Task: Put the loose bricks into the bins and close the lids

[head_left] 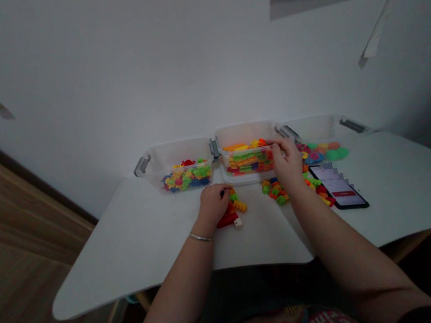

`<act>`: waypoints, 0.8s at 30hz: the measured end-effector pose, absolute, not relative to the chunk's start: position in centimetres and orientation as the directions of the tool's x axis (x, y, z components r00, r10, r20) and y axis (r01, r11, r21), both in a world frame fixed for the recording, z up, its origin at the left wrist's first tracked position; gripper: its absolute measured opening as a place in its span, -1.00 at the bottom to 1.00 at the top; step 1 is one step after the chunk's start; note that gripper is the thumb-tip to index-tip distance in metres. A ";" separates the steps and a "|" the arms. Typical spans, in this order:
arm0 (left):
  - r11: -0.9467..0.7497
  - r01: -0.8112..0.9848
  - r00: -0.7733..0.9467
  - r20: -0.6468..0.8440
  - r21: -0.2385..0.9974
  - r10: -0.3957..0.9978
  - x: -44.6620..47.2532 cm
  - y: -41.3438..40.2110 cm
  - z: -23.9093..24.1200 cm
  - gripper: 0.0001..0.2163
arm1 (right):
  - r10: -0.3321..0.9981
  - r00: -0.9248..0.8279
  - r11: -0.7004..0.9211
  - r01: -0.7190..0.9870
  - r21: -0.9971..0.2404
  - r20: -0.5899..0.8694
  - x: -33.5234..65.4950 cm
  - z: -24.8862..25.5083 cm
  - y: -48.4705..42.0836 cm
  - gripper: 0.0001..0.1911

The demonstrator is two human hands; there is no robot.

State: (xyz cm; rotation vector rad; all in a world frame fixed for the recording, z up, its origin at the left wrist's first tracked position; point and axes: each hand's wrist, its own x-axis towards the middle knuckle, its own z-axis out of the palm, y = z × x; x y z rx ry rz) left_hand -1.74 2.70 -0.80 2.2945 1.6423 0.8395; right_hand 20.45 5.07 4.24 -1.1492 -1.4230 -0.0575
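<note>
My left hand (215, 205) rests low over a small group of toy building blocks on the table, its fingers curled together. Beside it lie a yellow block (240, 205), a red block (228, 218) and a white block (238, 223). Whatever is between those fingertips is hidden. At the right end of the middle clear box (245, 130), my right hand (288, 163) reaches over the rim with fingers bent together. An orange-red piece (262, 142) shows by its fingertips, but I cannot tell whether it is gripped. Stacked colourful blocks (244, 162) fill the box's lower part.
A left clear box (178, 148) holds mixed colourful pieces; a right clear box (314, 126) has round and flower-like ones. Loose blocks (275, 191) lie beneath my right wrist. A phone (340, 188) lies to the right. The white table (131, 251) meets the wall behind the boxes.
</note>
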 end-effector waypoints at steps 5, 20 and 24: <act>-0.309 0.837 0.159 0.339 0.452 0.927 -1.3 2.5 -0.2 -0.77 | 0.740 -0.081 0.574 0.593 -0.565 0.668 17.2 1.0 3.2 -0.72; -0.284 0.835 0.145 0.309 0.471 0.940 -1.2 2.7 -0.4 -0.78 | 0.787 -0.481 0.611 0.692 -0.384 0.387 16.5 -2.6 3.0 -0.53; -0.304 0.823 0.171 0.300 0.480 0.939 -1.2 2.6 -0.3 -0.77 | 0.806 -0.446 0.578 0.734 -0.357 0.388 16.7 -2.2 2.7 -0.58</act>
